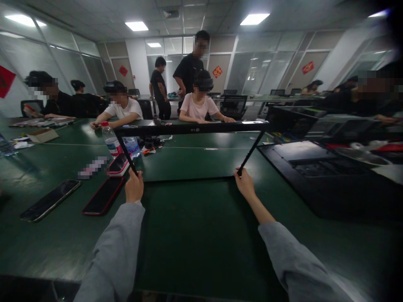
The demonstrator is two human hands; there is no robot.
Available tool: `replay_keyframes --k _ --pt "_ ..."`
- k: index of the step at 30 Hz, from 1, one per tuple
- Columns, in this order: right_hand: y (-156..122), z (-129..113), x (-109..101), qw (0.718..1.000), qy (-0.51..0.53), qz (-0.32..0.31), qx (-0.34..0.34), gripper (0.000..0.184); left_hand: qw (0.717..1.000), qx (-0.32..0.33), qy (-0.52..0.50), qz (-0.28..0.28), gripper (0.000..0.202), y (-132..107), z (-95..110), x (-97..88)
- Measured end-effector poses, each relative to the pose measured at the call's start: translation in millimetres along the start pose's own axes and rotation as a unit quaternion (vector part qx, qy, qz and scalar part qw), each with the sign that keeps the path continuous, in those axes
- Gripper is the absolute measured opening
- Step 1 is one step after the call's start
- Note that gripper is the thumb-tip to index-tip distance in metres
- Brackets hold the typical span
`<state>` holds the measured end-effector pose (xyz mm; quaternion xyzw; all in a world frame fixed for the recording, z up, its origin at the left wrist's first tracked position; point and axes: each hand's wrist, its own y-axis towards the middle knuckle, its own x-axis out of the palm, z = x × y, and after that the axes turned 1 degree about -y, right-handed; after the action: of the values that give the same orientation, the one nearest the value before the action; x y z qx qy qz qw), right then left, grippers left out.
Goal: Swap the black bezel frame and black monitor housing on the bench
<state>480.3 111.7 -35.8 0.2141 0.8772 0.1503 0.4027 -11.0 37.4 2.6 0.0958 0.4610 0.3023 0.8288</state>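
Observation:
A thin black monitor bezel frame is tilted up over the green table, its far bar raised and its near edge resting on the table. My left hand is closed round the frame's left side bar near the bottom. My right hand is closed round the right side bar near its lower end. Both arms wear grey sleeves. Through the frame I see bare green table.
Two phones lie left of my left hand, with a third red-cased phone and a water bottle behind. A disassembled black monitor back lies at the right. Several people sit or stand at the table's far side.

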Motion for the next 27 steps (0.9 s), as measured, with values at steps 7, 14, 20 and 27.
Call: replay_keyframes --k 7,14,20,27 --pt "0.9 4.3 0.8 1.000 -0.002 0.006 -0.013 0.047 1.000 0.006 0.020 -0.021 0.057 -3.2 0.6 -1.1" --pt "-0.6 1.6 -1.6 1.000 -0.008 0.009 -0.029 0.052 0.995 0.011 0.098 -0.011 0.058 0.2 -0.9 1.2" --pt "-2.0 -2.0 -4.0 0.999 -0.011 0.031 -0.019 0.051 0.993 0.024 0.115 0.007 0.051 0.8 -2.7 1.8" --pt "1.7 5.1 -2.7 0.999 -0.028 -0.009 0.025 0.043 0.986 -0.027 0.149 -0.069 0.038 0.5 -11.6 8.0"
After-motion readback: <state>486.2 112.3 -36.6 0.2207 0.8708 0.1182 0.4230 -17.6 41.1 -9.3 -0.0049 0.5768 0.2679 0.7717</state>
